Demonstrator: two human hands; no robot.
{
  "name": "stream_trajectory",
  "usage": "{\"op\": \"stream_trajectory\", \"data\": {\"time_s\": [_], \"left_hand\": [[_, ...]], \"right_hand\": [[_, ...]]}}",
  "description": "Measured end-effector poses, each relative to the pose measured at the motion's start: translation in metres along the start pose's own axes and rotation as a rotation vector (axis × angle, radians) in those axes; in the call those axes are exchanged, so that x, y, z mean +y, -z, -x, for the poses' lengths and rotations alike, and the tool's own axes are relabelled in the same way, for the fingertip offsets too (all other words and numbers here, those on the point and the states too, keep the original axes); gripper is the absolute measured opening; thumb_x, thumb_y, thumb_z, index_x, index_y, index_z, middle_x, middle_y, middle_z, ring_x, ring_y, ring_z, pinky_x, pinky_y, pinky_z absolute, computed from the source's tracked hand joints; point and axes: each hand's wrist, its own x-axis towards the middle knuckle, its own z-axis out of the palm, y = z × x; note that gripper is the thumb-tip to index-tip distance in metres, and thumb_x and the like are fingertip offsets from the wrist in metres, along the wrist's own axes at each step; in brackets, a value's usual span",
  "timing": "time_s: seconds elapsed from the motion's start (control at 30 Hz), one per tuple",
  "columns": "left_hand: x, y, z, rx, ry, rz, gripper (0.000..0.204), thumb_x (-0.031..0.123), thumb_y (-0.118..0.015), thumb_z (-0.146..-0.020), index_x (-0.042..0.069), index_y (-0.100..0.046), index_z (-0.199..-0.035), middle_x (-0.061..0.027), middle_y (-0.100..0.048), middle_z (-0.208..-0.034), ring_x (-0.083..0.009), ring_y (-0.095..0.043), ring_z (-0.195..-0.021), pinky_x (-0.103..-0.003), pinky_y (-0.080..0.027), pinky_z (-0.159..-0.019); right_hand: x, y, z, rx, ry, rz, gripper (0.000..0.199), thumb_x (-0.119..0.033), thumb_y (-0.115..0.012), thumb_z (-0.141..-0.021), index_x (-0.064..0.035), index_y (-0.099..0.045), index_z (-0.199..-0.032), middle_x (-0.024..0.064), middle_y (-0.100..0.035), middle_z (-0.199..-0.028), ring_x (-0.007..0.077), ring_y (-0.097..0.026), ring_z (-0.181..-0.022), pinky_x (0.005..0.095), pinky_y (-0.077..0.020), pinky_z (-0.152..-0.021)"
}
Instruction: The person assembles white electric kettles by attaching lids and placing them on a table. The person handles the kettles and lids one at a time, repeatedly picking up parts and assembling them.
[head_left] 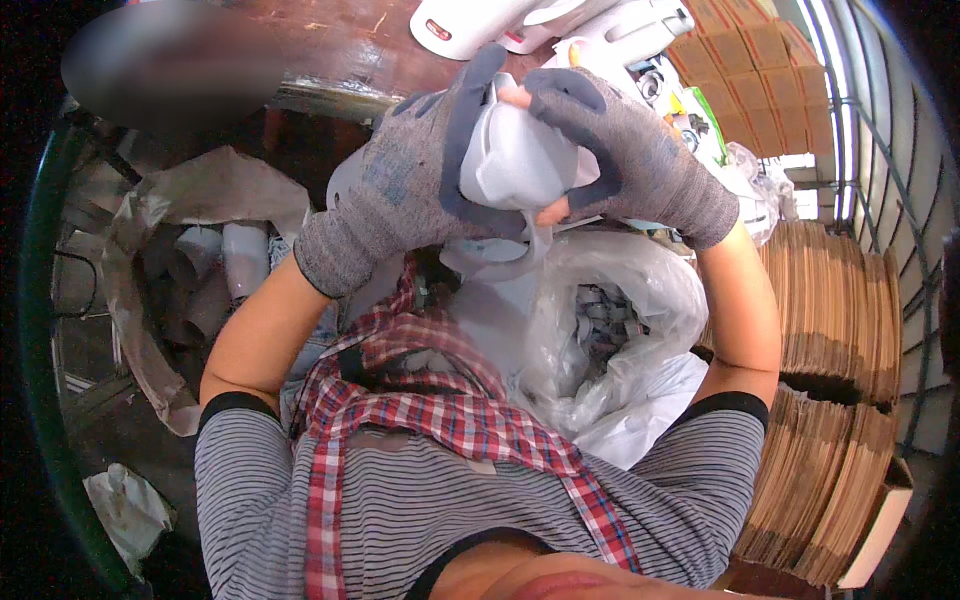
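A pale grey-white moulded plastic shell (522,155), curved and hollow-looking, is held up in front of my chest between both hands. My left hand (425,155), in a grey knitted glove with a dark coated palm, wraps its fingers around the shell's left side. On the other side, my right hand (625,140) wears a matching glove with bare thumb and fingertip showing; it pinches the shell's right edge. Another pale curved plastic piece (490,262) shows just below the hands. Part of the shell is covered by the gloves.
White plastic housings (465,25) lie on the dark red-brown table (355,35). A clear bag (650,270) of small grey parts stands by my lap. To the left is a sack (235,180) with white cylinders. Flattened cardboard (830,310) and boxes (750,75) are stacked on the right.
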Motion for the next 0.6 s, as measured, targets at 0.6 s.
{"op": "stream_trajectory", "data": {"time_s": [0.6], "left_hand": [[-0.005,0.001,-0.002,-0.001,-0.052,0.027,0.128,0.041,-0.094,-0.052,0.003,-0.024,-0.152,-0.0236,-0.059,-0.125,-0.0426,-0.063,-0.108,-0.048,-0.050,-0.093]], "right_hand": [[0.013,-0.004,0.026,-0.065,-0.098,0.149,0.082,-0.032,-0.076,-0.078,-0.0230,-0.038,-0.150,0.0146,-0.066,-0.115,0.0340,-0.063,-0.109,0.0451,-0.0486,-0.093]]}}
